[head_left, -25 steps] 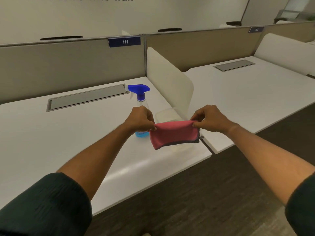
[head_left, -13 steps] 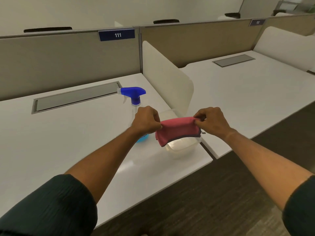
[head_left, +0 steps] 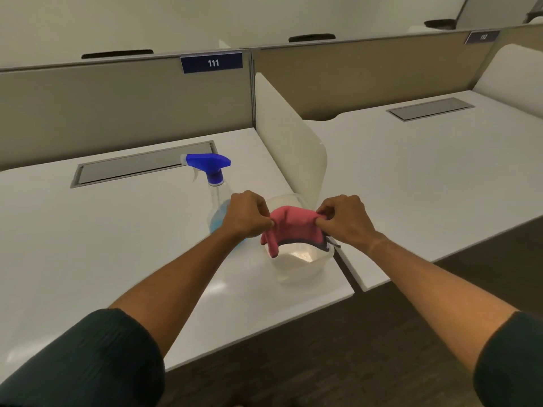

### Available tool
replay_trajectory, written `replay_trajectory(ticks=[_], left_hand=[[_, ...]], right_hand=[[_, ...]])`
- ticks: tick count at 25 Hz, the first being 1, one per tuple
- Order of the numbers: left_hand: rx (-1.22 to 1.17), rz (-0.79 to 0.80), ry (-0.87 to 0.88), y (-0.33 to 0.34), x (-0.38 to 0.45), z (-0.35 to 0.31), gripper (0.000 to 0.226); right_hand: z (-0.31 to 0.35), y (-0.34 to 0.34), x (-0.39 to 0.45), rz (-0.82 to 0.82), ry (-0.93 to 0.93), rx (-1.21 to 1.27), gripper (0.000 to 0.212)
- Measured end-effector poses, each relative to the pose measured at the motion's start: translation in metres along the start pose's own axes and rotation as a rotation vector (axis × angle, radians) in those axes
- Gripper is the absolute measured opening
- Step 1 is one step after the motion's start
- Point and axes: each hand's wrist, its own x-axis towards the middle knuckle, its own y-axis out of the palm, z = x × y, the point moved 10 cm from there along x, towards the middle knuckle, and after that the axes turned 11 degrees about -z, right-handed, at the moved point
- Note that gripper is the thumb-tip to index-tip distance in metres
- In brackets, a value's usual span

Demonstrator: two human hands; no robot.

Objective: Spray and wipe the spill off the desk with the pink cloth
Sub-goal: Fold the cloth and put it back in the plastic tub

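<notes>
The pink cloth with a dark hem hangs folded between both hands, just above a clear plastic tub at the right front of the white desk. My left hand pinches the cloth's left corner and my right hand pinches its right corner. A clear spray bottle with a blue trigger head and blue liquid stands upright just behind my left hand. No spill shows on the desk surface.
A white divider panel rises right behind the tub, separating a second white desk on the right. A grey cable flap is set into the desk's back. A tan partition labelled 111 closes the rear. Dark floor lies below.
Both hands have lowered the cloth and brought its corners closer together, so it now bunches over the tub. The camera has tilted down and shifted.
</notes>
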Motion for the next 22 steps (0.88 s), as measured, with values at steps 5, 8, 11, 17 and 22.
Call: replay_trajectory(ticks=[5,8,11,17,22], left_hand=[[0.014,-0.014,-0.064,0.007,-0.009,0.003,0.012],[0.021,-0.016,-0.075,0.016,-0.014,0.003,0.013],[0.023,-0.012,-0.073,0.020,-0.012,0.003,0.015],[0.093,0.017,0.039,0.011,-0.002,0.011,0.020],[0.138,0.003,0.163,0.012,-0.002,0.010,0.018]], right_hand=[[-0.010,0.010,-0.001,0.040,0.008,0.026,0.014],[-0.012,0.016,-0.005,0.058,-0.002,0.042,0.014],[-0.013,0.015,-0.005,0.059,-0.023,0.053,0.014],[-0.016,0.010,0.004,0.111,-0.141,0.113,0.019],[-0.017,0.018,0.000,0.165,-0.186,0.071,0.036]])
